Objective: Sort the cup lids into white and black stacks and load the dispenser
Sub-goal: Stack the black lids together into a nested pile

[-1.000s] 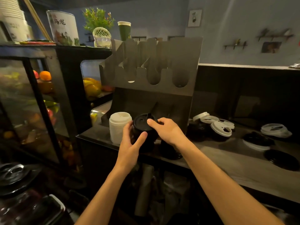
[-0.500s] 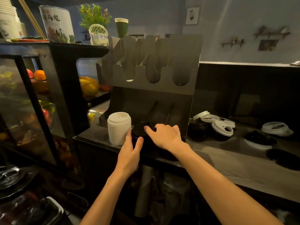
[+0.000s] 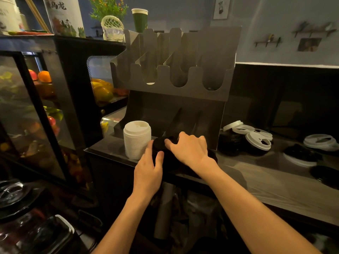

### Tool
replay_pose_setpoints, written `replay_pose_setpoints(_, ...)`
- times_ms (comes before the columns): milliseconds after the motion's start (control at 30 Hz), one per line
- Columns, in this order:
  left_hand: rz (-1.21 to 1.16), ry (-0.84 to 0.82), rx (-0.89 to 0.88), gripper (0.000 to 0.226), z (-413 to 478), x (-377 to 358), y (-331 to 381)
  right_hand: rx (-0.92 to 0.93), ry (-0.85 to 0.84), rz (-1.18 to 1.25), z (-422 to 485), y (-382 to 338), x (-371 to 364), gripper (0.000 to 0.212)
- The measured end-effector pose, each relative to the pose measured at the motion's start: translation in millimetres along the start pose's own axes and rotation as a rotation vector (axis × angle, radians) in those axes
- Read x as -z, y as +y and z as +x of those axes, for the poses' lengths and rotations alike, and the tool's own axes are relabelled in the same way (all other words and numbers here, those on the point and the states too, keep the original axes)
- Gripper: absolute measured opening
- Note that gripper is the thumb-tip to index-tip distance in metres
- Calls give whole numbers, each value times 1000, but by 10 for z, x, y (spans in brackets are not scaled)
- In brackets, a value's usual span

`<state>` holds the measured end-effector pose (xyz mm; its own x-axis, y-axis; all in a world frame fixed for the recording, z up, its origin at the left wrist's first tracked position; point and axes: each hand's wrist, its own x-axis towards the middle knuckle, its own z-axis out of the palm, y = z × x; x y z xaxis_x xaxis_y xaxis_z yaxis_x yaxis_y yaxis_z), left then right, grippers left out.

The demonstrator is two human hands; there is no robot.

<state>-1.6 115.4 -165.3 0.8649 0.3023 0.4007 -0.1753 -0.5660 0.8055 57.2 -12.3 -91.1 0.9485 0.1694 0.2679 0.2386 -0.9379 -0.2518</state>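
Head view: both hands on a black stack (image 3: 161, 143) at the near edge of the dispenser (image 3: 176, 77) base, just right of the white stack (image 3: 137, 139). Left hand (image 3: 149, 171) pressed against the stack's left side, thumb and fingers spread around it. Right hand (image 3: 189, 149) laid over the top, fingers curled down on the far side, hiding most of the lids. White stack upright on the base, touching or nearly touching the left fingertips; cannot tell which. Upper slots of the dispenser mostly bare. To the right on the counter (image 3: 256, 180), loose white lids (image 3: 257, 141) and black lids (image 3: 300, 153) scattered, unsorted. Far left, fruit (image 3: 44, 76) behind glass
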Motion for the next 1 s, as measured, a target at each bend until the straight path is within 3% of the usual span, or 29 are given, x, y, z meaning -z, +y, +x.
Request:
replay_pose_setpoints(467, 169, 31, -3, 98, -34, -27, 43, -1, 68, -33, 0, -60, -47, 61)
replay_pose_setpoints(767, 354, 154, -56, 91, -35, -103, 65, -1, 79, -72, -24, 13, -125, 63)
replay_pose_setpoints(1000, 311, 156, -54, 88, -2, -125, 15, 24, 42, -85, 18, -32, -77, 59)
